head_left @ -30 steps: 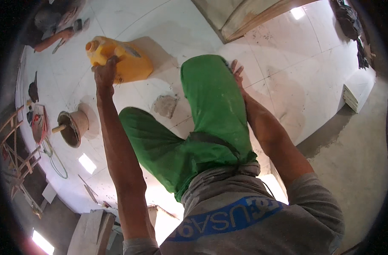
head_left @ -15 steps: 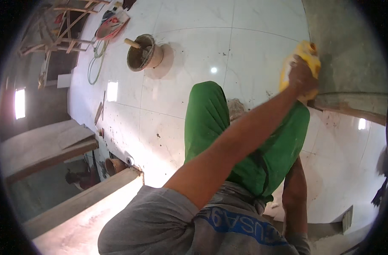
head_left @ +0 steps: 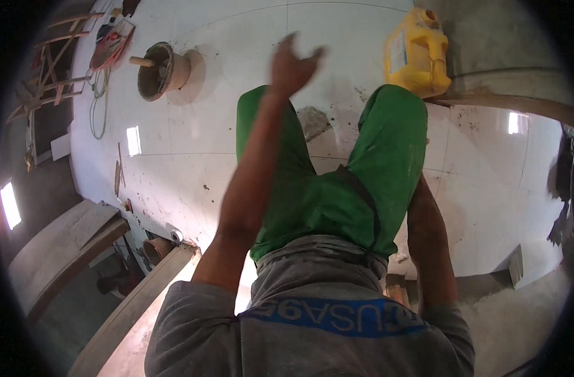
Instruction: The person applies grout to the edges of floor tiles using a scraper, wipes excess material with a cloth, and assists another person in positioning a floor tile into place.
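My left hand (head_left: 293,70) hangs over the pale tiled floor just beyond my left knee, slightly smeared by motion. Its fingers and thumb are apart, and it holds nothing. A yellow plastic jug (head_left: 417,55) with a pale label and a moulded handle stands beyond my right knee, apart from both hands. My right arm runs down beside my right thigh, and the leg hides nearly all of that hand, so its grip does not show. Between my knees, on the floor, lies a crumpled grey-brown lump (head_left: 313,122), perhaps a rag.
A mortar-smeared bucket (head_left: 180,70) with a wooden handle sticking out stands at the far left. Past it lie a red pan-like thing (head_left: 111,45) and a green hose (head_left: 98,107). A concrete ledge (head_left: 513,103) borders the tiles at right; wooden framing (head_left: 61,56) stands at far left.
My left hand has let go of the yellow jug and swung left, away from it. The jug stays by the ledge. The whole view has shifted, and my knees are farther apart.
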Motion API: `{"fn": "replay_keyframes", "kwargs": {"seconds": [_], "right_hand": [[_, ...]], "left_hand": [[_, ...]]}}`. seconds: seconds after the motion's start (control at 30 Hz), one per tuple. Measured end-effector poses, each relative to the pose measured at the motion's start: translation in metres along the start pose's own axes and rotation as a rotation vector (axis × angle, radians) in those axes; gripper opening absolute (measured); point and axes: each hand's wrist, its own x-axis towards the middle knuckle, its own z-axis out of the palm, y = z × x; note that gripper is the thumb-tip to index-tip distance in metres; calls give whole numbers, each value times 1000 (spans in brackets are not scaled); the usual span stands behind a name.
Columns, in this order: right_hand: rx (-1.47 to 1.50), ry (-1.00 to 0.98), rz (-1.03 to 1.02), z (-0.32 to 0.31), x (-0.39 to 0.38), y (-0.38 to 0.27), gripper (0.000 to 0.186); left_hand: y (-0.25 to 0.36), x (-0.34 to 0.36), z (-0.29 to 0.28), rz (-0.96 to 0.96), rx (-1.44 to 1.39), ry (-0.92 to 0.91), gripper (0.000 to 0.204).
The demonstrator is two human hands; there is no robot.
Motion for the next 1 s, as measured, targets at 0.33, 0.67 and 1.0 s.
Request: {"fn": "replay_keyframes", "kwargs": {"seconds": [0.33,0.67,1.0], "right_hand": [[-20,58,57,-3,25,16,83],[179,38,136,-52,-6,-7,73],[185,44,184,-46,6,4,75]], "left_hand": [[-144,-70,-57,-370,-1079,-354,63],[-217,-91,7,-485,-793,-378,62],[-231,-83,31,-496,-668,-521,61]]}}
